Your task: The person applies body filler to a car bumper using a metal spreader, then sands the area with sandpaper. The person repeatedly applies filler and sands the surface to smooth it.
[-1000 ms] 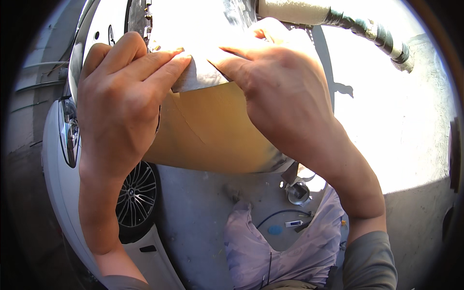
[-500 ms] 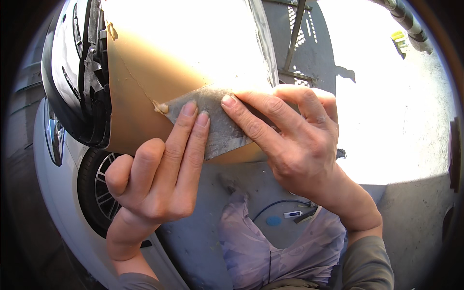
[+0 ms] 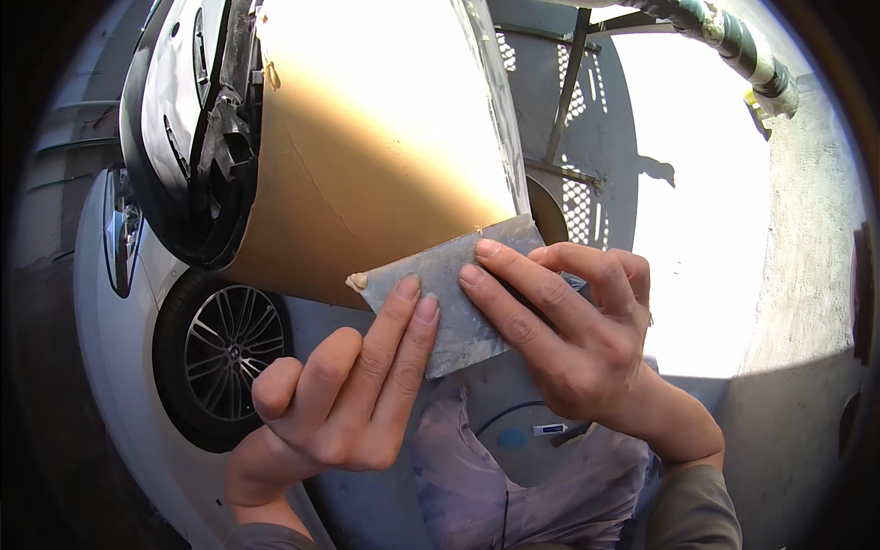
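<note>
Down low, pale trousers (image 3: pixel 458 481), and above them comes the left hand (image 3: pixel 353 394), two fingertips flat on a grey sheet (image 3: pixel 467 339), its other fingers curled; its thumb is hidden, so can't tell whether it pinches. The right hand (image 3: pixel 587 330) grasps the sheet from the other side. There it sits, tilted between the two, overlapping the panel's (image 3: pixel 367 183) near edge, a tan dab (image 3: pixel 358 280) on its left corner. The panel is tan, a fine line slanting across its left part, sun bleaching the upper stretch! On the shaded floor (image 3: pixel 715 431), a blue disc (image 3: pixel 511 438) beside a tube (image 3: pixel 549 429). Left, a dark-tyred wheel (image 3: pixel 229 353) on a pale car (image 3: pixel 119 367); farther up, a wrapped pipe (image 3: pixel 715 27).
</note>
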A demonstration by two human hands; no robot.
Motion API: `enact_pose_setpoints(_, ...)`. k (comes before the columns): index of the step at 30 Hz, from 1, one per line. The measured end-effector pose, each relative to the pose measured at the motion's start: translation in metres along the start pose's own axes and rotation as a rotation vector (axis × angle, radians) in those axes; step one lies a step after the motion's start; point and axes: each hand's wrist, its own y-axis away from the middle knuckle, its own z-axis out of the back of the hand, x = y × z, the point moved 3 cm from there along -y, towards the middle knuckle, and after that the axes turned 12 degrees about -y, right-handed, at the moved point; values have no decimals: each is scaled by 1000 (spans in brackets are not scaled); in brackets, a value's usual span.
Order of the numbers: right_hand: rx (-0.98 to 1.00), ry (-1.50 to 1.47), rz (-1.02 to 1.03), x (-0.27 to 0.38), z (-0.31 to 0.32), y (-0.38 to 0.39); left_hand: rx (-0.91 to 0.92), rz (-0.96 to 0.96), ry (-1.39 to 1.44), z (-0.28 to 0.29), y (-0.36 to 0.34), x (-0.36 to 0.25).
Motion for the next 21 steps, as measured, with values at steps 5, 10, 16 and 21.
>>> enact_pose_setpoints(5, 29, 41, -20, -26, 12, -79, -14, 89, 92, -12, -62, 82)
enact_pose_setpoints(10, 13, -9, 7, -29, 36, -71, -36, 59, 135, 9, -77, 83)
enact_pose_setpoints(16, 311, -148, -384, -29, 94, 69, -80, 119, 593, 43, -34, -81)
enact_pose_setpoints(21, 85, -472, -1260, -68, 149, 205, 382, 427, 1559, 7, 44, -295)
